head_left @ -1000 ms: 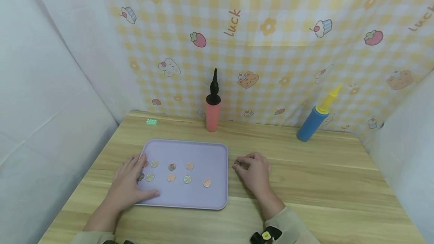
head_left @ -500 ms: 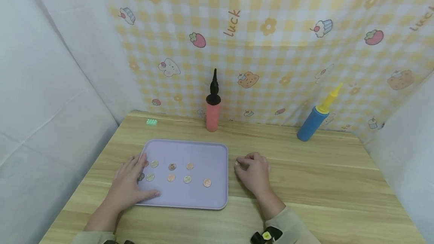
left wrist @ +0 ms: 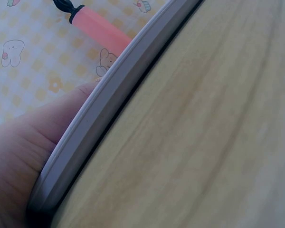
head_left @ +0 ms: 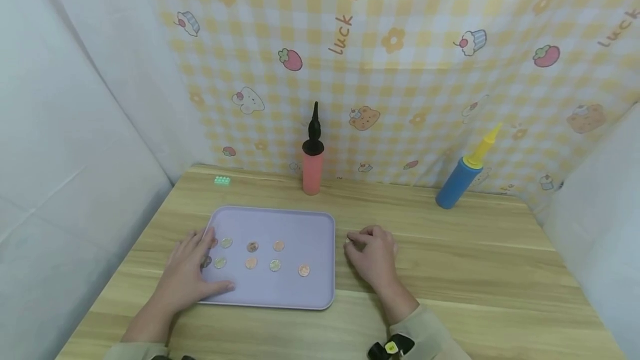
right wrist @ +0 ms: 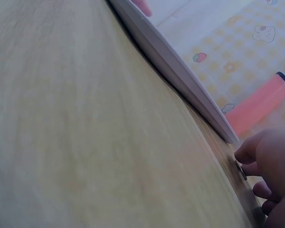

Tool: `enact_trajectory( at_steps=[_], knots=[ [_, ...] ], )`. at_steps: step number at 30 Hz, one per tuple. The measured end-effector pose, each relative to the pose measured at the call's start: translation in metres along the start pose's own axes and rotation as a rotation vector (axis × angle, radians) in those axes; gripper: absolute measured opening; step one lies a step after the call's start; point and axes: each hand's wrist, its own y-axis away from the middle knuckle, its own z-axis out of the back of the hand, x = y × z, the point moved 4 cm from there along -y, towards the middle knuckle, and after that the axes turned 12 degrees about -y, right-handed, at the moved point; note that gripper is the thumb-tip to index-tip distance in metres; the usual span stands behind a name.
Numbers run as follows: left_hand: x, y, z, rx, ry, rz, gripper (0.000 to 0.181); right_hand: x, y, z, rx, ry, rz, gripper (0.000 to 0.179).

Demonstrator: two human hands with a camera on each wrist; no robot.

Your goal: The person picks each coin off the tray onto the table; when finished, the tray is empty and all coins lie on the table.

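While the left hand (head_left: 186,272) lies spread over part of the tray (head_left: 300,228), presumably steadying it, the right hand (head_left: 375,255) pinches a coin (right wrist: 241,170).

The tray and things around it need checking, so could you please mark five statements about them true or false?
1. The left hand is at the left edge of the tray. True.
2. The right hand pinches a coin. True.
3. That coin is inside the tray. False: it is to the tray's right.
4. The pink pump stands upright. True.
5. The blue pump is left of the pink pump. False: the blue pump is to the right.
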Motion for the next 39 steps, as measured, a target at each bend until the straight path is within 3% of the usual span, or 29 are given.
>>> enact_trajectory(
  at_steps=[5, 10, 14, 18, 22, 27, 31, 39],
  knots=[
    [0.0, 0.0, 0.0, -0.017, 0.005, -0.012, 0.14, 0.001, 0.0, -0.002, -0.035, -0.008, 0.083, 0.022],
    [0.002, 0.001, -0.002, -0.03, 0.011, -0.014, 0.139, 0.011, 0.004, -0.006, -0.052, -0.07, 0.277, 0.024],
    [0.004, 0.002, -0.003, -0.033, 0.008, -0.014, 0.14, 0.024, 0.015, -0.016, 0.005, -0.111, 0.415, 0.024],
    [0.004, 0.001, -0.004, -0.032, 0.002, -0.018, 0.14, 0.036, 0.027, -0.028, 0.116, -0.125, 0.495, 0.024],
    [0.002, 0.0, -0.002, -0.028, -0.004, -0.02, 0.139, 0.044, 0.033, -0.035, 0.252, -0.122, 0.492, 0.027],
    [-0.001, -0.001, 0.001, -0.025, -0.003, -0.021, 0.139, 0.048, 0.036, -0.036, 0.366, -0.067, 0.46, 0.03],
    [0.0, -0.001, 0.0, -0.02, 0.006, -0.017, 0.139, 0.05, 0.038, -0.036, 0.398, -0.029, 0.466, 0.028],
    [0.0, -0.001, 0.001, -0.011, 0.011, -0.01, 0.139, 0.05, 0.038, -0.036, 0.386, -0.04, 0.439, 0.02]
  ],
)
